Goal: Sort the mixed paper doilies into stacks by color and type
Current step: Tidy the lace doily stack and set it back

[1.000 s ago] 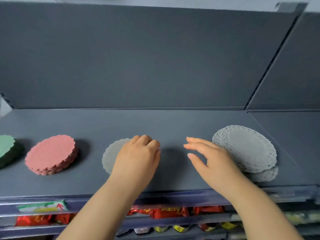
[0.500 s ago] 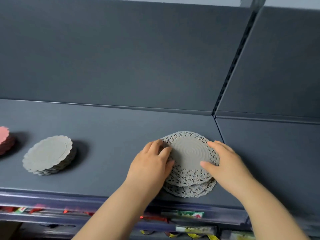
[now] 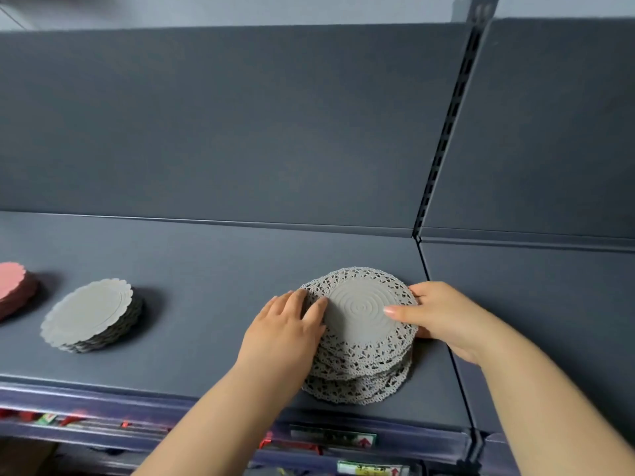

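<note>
Doilies are stacked on the grey shelf: a pink stack at the frame's left edge, a plain grey stack near it, a lace stack at lower centre. Its left rim is touched by the nearly straight fingers of the left hand; its right rim is pinched under the thumb of the right hand.

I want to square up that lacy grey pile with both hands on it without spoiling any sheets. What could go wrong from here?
1. The lace doily stack is splayed, with its lower sheets fanned toward the front of the shelf. A nudge from the left hand or right hand might slide some over the edge.
2. Fingers pressing the openwork rim could crease or tear the thin paper.
</note>
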A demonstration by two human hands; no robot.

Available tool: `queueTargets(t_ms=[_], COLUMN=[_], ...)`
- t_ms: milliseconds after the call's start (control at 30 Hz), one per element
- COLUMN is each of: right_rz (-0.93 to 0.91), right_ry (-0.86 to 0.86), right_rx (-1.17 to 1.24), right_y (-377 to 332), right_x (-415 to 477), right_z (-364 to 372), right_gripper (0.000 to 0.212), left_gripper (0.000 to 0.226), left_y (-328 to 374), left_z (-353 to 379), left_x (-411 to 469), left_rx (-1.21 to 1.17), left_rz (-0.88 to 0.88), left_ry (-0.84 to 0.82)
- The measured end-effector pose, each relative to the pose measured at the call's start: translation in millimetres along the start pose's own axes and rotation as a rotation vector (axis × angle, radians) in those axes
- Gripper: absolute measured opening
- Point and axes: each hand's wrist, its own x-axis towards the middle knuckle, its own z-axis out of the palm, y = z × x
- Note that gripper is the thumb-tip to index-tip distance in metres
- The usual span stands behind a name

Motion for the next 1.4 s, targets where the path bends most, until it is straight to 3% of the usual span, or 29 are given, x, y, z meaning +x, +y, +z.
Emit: queueTargets(t_ms=[233, 633, 800, 900, 1000, 1133, 1200, 1300, 1400], right_rz=[-0.056, -0.089, -0.102, -0.107, -0.158, -0.223, -0.268, -0.335, -0.41], right_ry=[0.001, 0.061, 0.042, 0.05, 0.07, 0.131, 0.127, 0.12, 0.128], right_rx=[-0.046, -0.211, -0.073, 0.051, 0.118, 0.174, 0.229, 0.266, 0.314], right_y=[3, 3, 9, 14, 20, 24, 26, 27, 25], right_x=[-1, -3, -6, -8, -11, -14, -15, -16, -17], right_z=[7, 7, 8, 11, 15, 19, 21, 25, 27], right_gripper=[0.02, 0.052, 0.041, 0.036, 0.049, 0.069, 0.064, 0.045, 0.038], left_gripper=[0.048, 0.048, 0.047, 0.046, 0.049, 0.069, 0.08, 0.091, 0.062], left_y=[4, 9, 5, 3, 0, -5, -7, -12, -12], left_z=[-1, -3, 3, 8, 9, 9, 8, 3, -3], left_x=[-2, -3, -3, -3, -3, -3, -3, -4, -7], left_rx=[0.046, 0.01, -0.068, -0.218, -0.384, -0.481, -0.55, -0.954, -1.344], left_rz=[-0.016, -0.034, -0.047, -0.058, -0.118, -0.219, -0.245, -0.391, -0.397], left_ry=[-0.015, 0.01, 0.022, 0.051, 0.059, 0.031, 0.056, 0.091, 0.053])
